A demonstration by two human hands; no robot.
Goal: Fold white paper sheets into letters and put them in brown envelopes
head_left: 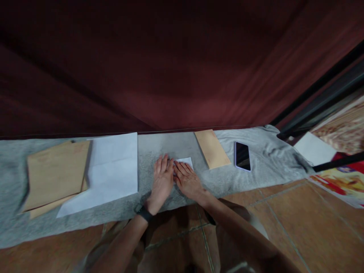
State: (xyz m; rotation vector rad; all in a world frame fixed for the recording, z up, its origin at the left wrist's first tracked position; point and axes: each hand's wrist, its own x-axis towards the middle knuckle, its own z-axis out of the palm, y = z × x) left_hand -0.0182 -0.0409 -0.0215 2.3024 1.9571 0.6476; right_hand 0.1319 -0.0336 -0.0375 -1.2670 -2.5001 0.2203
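**Both hands flat on a small folded paper**

The left hand [162, 182] and right hand [187, 181] lie side by side, fingers stretched out flat and gripping nothing, pressing a small white folded paper [186, 161] onto the grey cloth [256, 174] spread on the floor. Only its far corner shows past the fingertips. It looks thin, light and easily creased, best lifted by an edge. A white sheet [113, 170] and brown envelopes [54, 174] lie left; another envelope [212, 148] and a phone [242, 156] lie right.
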